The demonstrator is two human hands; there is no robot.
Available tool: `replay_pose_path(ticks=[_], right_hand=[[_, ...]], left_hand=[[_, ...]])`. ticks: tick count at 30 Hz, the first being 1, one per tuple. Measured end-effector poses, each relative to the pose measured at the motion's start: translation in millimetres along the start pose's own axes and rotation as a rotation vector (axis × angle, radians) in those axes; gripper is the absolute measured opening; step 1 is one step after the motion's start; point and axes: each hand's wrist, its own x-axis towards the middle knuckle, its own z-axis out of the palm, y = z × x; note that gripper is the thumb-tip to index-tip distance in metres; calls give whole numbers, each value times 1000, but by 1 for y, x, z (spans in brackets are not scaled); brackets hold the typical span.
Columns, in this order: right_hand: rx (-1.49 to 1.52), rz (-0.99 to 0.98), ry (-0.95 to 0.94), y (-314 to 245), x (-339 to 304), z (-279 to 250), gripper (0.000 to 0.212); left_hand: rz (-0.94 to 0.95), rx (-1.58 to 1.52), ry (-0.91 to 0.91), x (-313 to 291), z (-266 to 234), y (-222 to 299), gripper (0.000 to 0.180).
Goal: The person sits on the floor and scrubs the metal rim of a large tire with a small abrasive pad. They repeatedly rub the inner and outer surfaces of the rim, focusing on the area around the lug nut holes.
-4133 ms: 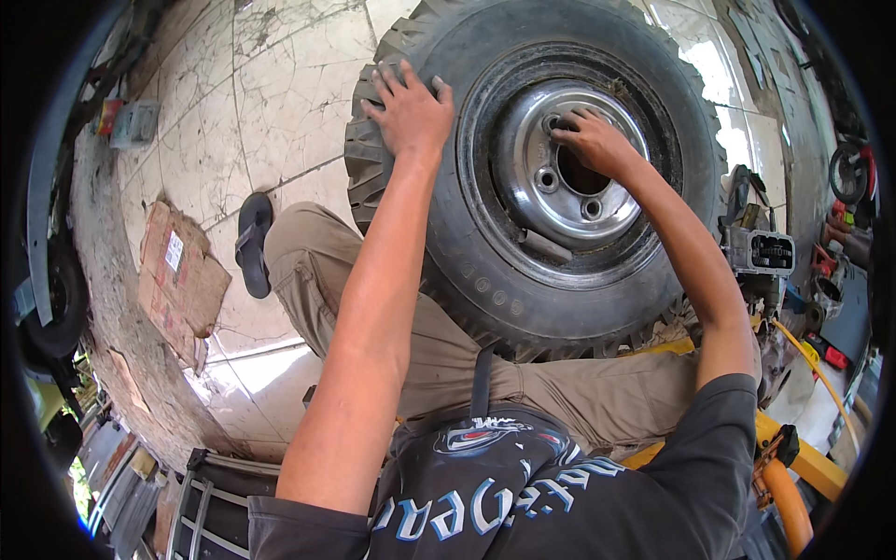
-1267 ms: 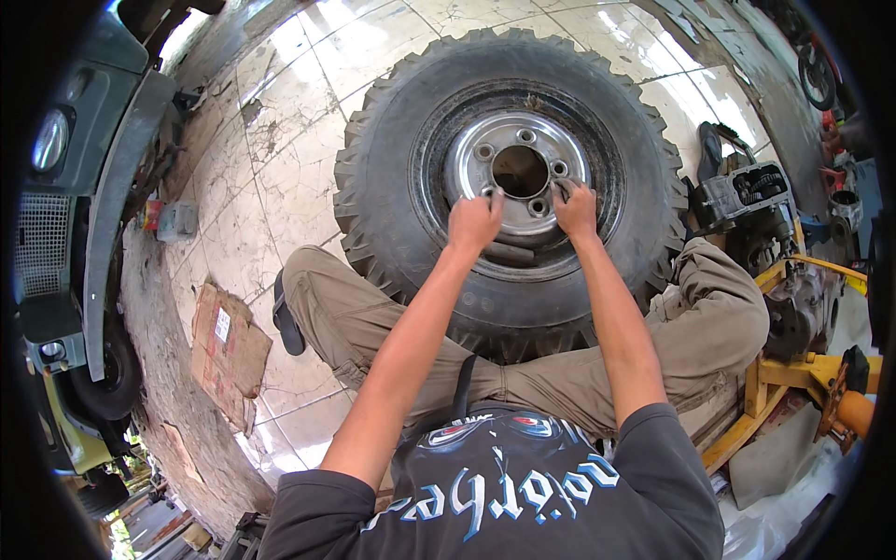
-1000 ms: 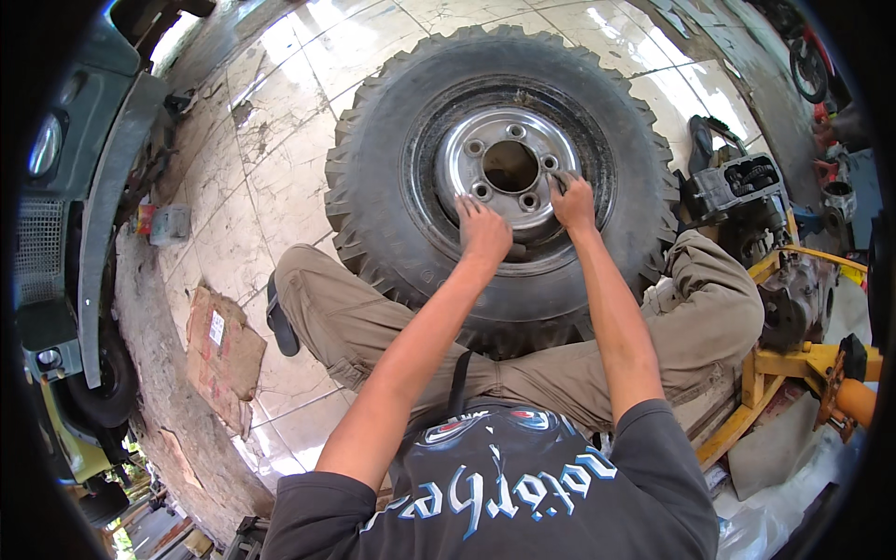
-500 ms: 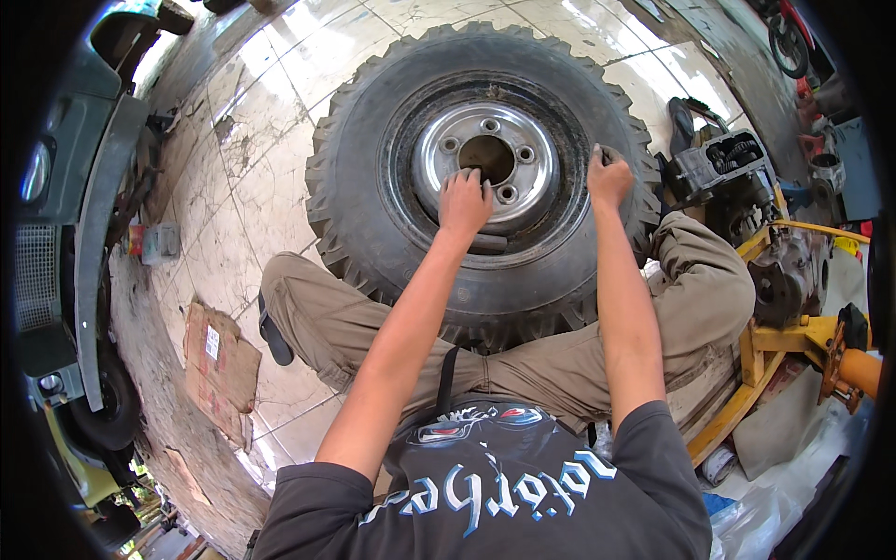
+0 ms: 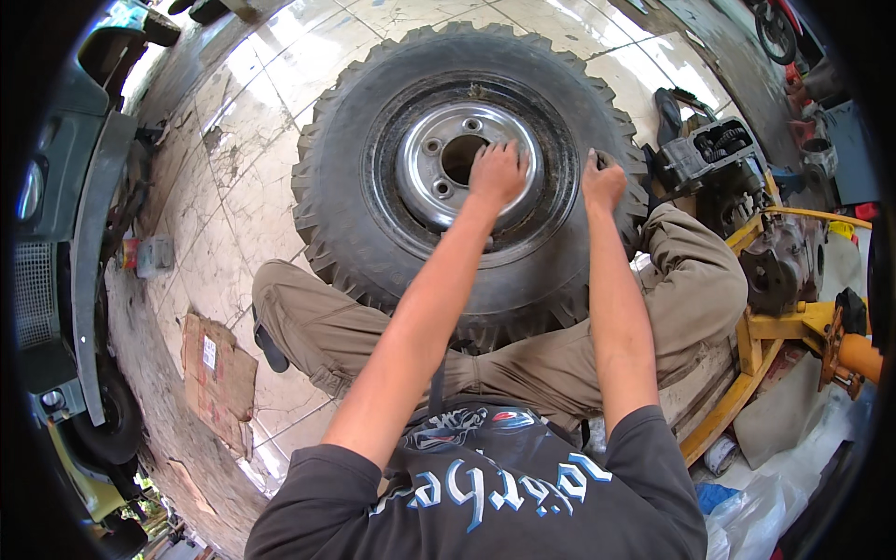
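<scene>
Touching rim [image 5: 451, 133] w/ L hand [image 5: 499, 175], part-open, fingertips on metal | R hand [image 5: 604, 182] curled nr closed over R side of tyre [image 5: 341, 177], can't tell if holding sth | tyre flat on tiled floor [image 5: 280, 201] by legs [image 5: 551, 373]

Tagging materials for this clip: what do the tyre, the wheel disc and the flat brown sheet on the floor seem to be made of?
Tyre: looks like rubber, matt dark grey-black, with chunky moulded tread.
Wheel disc: metal, going by its bright mirror-like highlights; chrome plating or polish, I can't tell.
Flat brown sheet: probably cardboard, dull, with ragged edges.
</scene>
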Motion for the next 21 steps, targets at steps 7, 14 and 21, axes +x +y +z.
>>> replay_pose_path(ticks=[7, 14, 21], right_hand=[[-14, 13, -24, 10, 1, 5, 23], [-100, -79, -29, 17, -1, 13, 23], [-46, -118, -78, 1, -14, 10, 23]], left_hand=[[292, 181, -127, -51, 52, -48, 58], [-117, -189, -291, -60, 0, -26, 41], [141, -117, 15, -49, 25, -34, 46]])
